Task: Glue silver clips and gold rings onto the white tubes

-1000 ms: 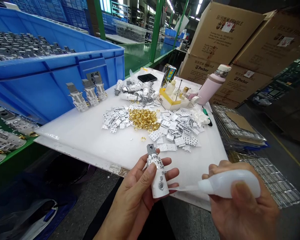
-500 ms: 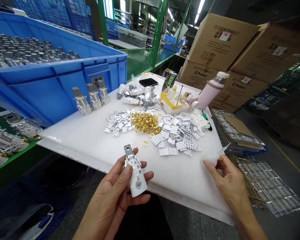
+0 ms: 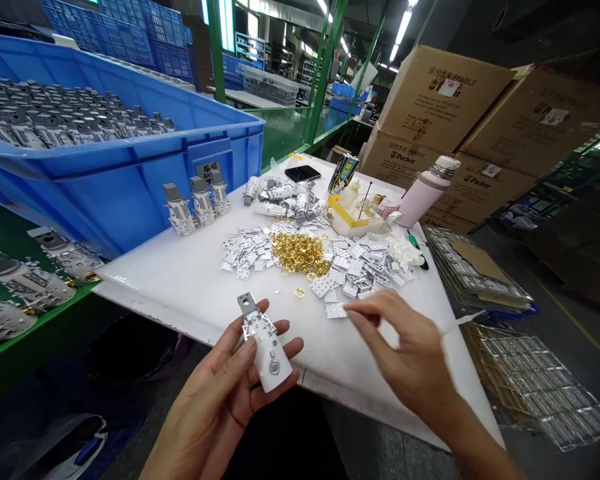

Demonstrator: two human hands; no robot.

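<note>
My left hand [image 3: 230,380] is closed around a white model part with a grey block at its tip [image 3: 267,350], tilted, its wide end towards me. Silver details and a round fitting show on its face. Over the table, the thumb and forefinger of my right hand [image 3: 405,353] are pinched at the right end of a small white plate [image 3: 335,311]. That plate lies at the near edge of a pile of similar white plates [image 3: 363,263]. Left of this pile is a heap of gold rings [image 3: 300,253], with a single gold ring [image 3: 299,293] lying nearer me.
A large blue bin [image 3: 130,180] full of similar parts stands left; several finished-looking parts [image 3: 200,203] stand beside it. Further back are a phone [image 3: 303,173], a yellow-edged tray [image 3: 355,223] and a pink bottle [image 3: 427,193]. Cardboard boxes [image 3: 445,107] are stacked behind.
My right hand has let go of the thin translucent sheet at the table's right side and moved left to the white plates. My left hand still holds the white part, turned slightly.
</note>
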